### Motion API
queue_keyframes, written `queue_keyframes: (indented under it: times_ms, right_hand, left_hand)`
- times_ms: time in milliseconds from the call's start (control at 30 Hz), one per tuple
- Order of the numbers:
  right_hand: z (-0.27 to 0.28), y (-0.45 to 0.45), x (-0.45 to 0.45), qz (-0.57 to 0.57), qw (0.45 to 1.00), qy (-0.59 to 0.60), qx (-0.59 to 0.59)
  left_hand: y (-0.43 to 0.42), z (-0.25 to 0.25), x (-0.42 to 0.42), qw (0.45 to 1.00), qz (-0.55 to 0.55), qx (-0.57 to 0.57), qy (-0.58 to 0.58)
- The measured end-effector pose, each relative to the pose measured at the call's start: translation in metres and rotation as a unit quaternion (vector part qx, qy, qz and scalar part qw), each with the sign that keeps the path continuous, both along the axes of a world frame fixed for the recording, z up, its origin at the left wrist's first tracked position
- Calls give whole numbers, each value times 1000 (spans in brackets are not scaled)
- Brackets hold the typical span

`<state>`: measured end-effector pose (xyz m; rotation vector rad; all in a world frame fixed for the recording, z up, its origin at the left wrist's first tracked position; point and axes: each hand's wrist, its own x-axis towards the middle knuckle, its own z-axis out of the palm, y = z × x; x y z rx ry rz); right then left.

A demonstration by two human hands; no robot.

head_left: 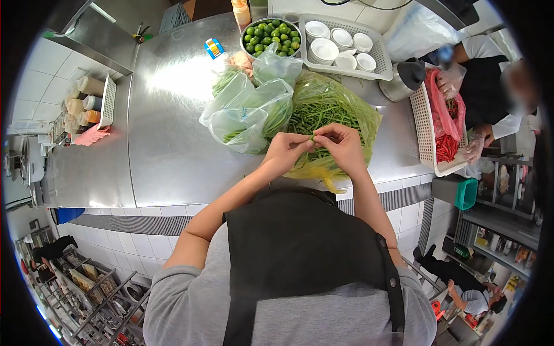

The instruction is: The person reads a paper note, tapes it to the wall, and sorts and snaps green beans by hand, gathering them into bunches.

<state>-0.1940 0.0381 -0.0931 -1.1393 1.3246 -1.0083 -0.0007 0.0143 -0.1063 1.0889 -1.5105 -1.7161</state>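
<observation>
My left hand (285, 151) and my right hand (345, 149) meet with fingertips pinched together over an open yellow-green plastic bag (369, 118). Between them they grip a small green bean (312, 138), mostly covered by the fingers. Below and beyond my hands, many short green bean pieces (326, 112) fill that bag. Touching its left side is a clear plastic bag (231, 118) with more green vegetables inside, close to my left hand.
A metal bowl of limes (271, 37) and a white basket (375, 49) of small white bowls stand at the back of the steel table (167, 127). To the right, a gloved co-worker (490, 86) handles red chilies (447, 148) in a basket beside a metal jug (401, 81).
</observation>
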Motion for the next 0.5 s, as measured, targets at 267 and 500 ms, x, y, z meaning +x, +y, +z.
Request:
queue_keyframes:
  times_ms: [267,500]
  right_hand:
    - [22,-2,6,25,1000,-3,-8]
    - [14,-4,2,140,939,274,-154]
  left_hand:
    - [-6,-15,5,999,-9,39,-7]
    - [-2,-5,7,998,-8,23,-64]
